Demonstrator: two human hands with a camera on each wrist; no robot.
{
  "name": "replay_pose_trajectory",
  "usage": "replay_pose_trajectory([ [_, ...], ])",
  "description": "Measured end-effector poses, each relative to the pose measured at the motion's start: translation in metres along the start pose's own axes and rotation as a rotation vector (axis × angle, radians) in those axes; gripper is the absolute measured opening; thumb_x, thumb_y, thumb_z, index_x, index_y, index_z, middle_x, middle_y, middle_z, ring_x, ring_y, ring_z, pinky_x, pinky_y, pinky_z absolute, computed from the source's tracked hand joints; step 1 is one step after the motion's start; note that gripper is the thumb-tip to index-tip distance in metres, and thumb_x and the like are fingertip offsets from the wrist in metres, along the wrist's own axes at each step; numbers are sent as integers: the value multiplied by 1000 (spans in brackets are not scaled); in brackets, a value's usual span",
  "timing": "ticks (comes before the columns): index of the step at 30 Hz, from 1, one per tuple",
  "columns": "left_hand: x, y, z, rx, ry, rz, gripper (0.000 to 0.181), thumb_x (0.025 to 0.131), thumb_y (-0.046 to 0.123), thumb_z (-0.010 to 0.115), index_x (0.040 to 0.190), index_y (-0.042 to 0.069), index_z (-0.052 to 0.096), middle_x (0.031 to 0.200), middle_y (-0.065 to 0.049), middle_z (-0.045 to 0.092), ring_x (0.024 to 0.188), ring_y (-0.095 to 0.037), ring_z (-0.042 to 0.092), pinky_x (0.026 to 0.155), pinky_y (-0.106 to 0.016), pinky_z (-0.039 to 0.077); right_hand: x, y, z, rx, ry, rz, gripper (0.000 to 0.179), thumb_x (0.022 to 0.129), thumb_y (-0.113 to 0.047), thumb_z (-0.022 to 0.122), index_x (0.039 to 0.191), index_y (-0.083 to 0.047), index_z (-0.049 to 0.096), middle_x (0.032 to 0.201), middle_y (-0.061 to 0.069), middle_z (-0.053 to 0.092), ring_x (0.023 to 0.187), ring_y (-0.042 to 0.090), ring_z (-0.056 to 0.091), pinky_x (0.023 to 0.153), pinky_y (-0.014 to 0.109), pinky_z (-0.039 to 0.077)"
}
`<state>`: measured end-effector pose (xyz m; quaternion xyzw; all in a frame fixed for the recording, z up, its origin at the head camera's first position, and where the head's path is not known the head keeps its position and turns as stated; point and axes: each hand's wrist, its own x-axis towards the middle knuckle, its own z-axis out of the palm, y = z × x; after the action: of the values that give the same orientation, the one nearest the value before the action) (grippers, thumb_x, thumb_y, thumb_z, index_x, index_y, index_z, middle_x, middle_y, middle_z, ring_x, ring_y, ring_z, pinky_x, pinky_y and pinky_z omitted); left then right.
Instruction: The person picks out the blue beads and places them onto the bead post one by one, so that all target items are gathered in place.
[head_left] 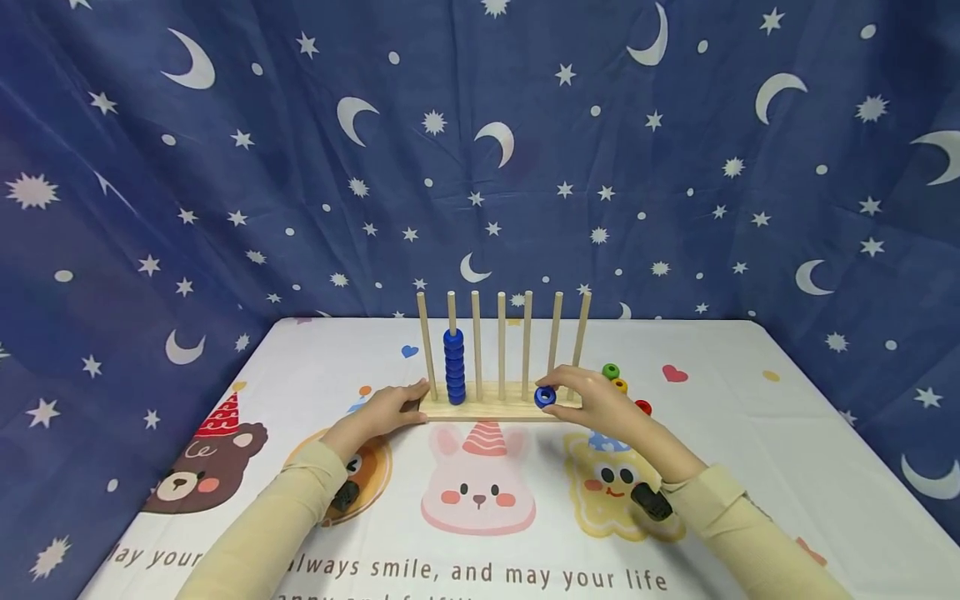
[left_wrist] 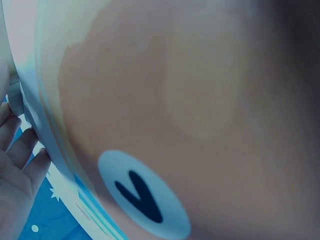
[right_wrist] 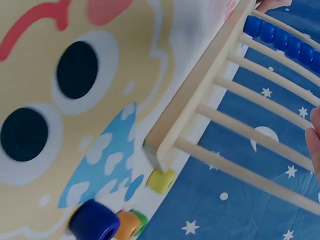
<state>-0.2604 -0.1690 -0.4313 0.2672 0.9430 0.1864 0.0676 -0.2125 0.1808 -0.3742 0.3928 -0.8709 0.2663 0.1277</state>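
A wooden peg rack [head_left: 491, 408] with several upright pegs stands on the table. Several blue beads [head_left: 454, 367] are stacked on its second peg from the left. My left hand [head_left: 386, 410] holds the rack's left end, thumb at the front and fingers toward the back; in the left wrist view its fingers [left_wrist: 30, 150] touch the rack's edge. Between thumb and index finger of my right hand [head_left: 592, 398] is a blue bead [head_left: 545, 397], hole facing the camera, in front of the right-hand pegs. Only fingertips [right_wrist: 314, 142] of that hand show in the right wrist view.
Right of the rack lie loose beads: green [head_left: 611, 371], yellow [head_left: 620, 386] and red [head_left: 642, 407], partly behind my right hand. The right wrist view shows another dark blue bead [right_wrist: 94, 221] on the printed cloth [head_left: 480, 542]. A blue star-and-moon curtain [head_left: 480, 167] hangs behind.
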Motion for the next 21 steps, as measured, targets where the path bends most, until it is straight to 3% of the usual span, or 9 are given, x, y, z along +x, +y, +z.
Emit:
replay_pose_trajectory([
  [10, 4, 3, 1, -6, -7, -24, 65, 88, 29, 64, 141, 0, 39, 143, -20, 42, 126, -41, 46, 106, -50, 38, 11, -6, 3, 57, 18, 5, 30, 80, -12, 75, 107, -4, 65, 98, 3, 69, 89, 15, 66, 78, 29, 57],
  [15, 5, 5, 3, -28, -15, -31, 65, 89, 31, 63, 142, 2, 38, 145, -19, 39, 129, -41, 43, 108, -50, 35, 15, -11, 2, 59, 8, 24, 31, 81, -12, 74, 108, -2, 64, 100, 5, 70, 91, 18, 66, 81, 33, 57],
  [21, 2, 1, 2, -12, -3, -27, 64, 88, 30, 64, 140, 0, 41, 143, -20, 42, 127, -41, 46, 106, -51, 38, 28, -16, 3, 66, 8, -10, 30, 83, -13, 72, 110, -2, 63, 101, 7, 69, 93, 19, 66, 84, 36, 56],
])
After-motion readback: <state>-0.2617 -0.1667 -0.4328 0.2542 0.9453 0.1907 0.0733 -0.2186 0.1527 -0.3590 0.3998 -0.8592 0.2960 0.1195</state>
